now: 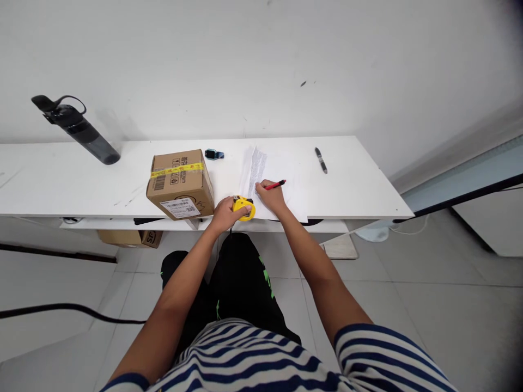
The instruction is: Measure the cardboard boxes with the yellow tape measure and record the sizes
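My left hand (pixel 224 214) is closed around a yellow tape measure (pixel 246 209) at the front edge of the white desk. In my right hand (pixel 270 197) is a red pen (pixel 276 185), its writing end hidden by the fingers. That hand rests on sheets of paper (pixel 294 188), one of them covered in small print or writing. Left of my left hand stands a cardboard box (pixel 178 185) with yellow tape across its top and a white label on its front.
A dark water bottle (pixel 87 133) stands on the desk (pixel 359 185) at the far left. Behind the box lies a watch (pixel 214 154). A grey-black pen (pixel 321 160) lies right of the papers. Another cardboard box (pixel 131 238) is under the desk.
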`<state>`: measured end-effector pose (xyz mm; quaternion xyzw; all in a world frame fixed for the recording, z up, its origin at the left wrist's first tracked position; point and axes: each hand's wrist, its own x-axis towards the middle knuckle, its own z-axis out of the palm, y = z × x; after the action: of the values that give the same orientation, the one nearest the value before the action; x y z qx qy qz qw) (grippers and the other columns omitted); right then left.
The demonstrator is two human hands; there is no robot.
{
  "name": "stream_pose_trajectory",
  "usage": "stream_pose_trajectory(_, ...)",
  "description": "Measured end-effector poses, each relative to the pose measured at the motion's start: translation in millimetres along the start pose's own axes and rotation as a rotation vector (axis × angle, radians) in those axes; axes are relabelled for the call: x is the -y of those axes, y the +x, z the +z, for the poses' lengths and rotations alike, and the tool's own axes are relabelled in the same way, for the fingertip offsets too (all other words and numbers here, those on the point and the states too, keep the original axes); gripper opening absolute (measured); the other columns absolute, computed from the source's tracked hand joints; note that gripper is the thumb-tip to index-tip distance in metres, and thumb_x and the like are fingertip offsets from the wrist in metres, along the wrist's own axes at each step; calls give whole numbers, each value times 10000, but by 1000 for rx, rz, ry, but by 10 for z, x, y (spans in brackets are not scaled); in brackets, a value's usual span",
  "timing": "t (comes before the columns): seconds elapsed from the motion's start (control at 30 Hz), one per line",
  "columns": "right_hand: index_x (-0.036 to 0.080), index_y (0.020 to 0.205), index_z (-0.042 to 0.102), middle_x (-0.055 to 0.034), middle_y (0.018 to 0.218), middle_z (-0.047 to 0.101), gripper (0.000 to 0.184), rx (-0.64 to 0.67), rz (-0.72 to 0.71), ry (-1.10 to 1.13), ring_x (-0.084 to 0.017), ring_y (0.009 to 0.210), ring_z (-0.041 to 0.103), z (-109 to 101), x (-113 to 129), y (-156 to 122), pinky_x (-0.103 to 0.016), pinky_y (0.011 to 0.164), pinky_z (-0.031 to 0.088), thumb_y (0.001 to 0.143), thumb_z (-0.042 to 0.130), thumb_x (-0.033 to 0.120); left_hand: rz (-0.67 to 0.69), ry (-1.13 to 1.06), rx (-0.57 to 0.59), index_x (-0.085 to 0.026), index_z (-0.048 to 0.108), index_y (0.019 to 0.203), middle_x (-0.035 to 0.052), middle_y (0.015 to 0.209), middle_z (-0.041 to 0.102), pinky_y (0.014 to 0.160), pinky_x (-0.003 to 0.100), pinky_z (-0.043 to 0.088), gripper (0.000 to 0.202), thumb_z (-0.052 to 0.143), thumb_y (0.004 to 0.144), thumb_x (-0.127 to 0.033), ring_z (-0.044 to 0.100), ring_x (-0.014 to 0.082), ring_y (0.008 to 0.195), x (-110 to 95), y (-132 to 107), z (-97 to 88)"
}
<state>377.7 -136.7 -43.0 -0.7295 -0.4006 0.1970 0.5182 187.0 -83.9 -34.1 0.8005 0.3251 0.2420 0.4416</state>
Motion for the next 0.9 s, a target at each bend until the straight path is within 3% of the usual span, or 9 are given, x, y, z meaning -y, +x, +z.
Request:
stream_pose_trajectory(0.17,227,585,461,27,596,490,335,70,-36,23,-148,625,445,3,-12,-4,-306,626,354,817,563,446,-13,-10,3,-171,688,857,36,839,674,718,286,507,378,703,758,-535,623,179,792,6,-4,0)
stream_pose_trajectory(0.5,238,566,409,29,581,446,334,14,-34,-1,-149,614,414,-4,11,-12,-310,609,338,819,529,419,-43,-65,0,-168,711,923,61,873,705,711,294,539,389,717,752,-517,646,200,817,-5,-21,10)
stream_pose_trajectory(0.9,246,562,320,44,565,364,369,1,-42,2,-137,594,355,-9,13,-30,-304,596,314,810,528,426,-12,-20,-18,-166,704,879,54,860,700,705,280,528,387,704,759,-534,638,185,797,-11,-20,-5)
